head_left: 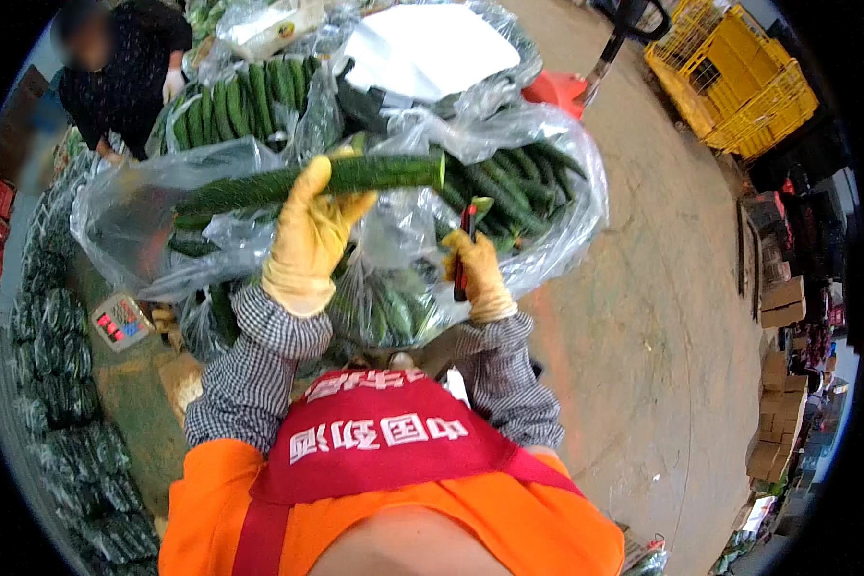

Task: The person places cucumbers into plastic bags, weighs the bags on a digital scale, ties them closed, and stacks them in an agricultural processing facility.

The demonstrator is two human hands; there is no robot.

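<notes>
My left hand (307, 245), in a yellow glove, grips a long dark green cucumber (394, 173) held level over the plastic bags. Its right end shows a pale, flat cut face. In my right hand (485, 278), also gloved in yellow, is a slim red-and-black tool (465, 252), apparently a utility knife, pointing up just below that end. A small pale green piece (483, 205) shows by the tool's tip; whether they touch I cannot tell. More cucumbers (518, 187) lie in an open clear bag (586, 226) on the right. Another clear bag (115, 216) spreads open at left.
Rows of cucumbers (240, 101) and a white sheet (427, 53) lie beyond the bags. A co-worker (125, 67) stands at far left. Bagged produce (53, 365) lines the left side, near a scale (120, 322). A yellow cage cart (739, 82) and cardboard boxes (778, 422) stand right.
</notes>
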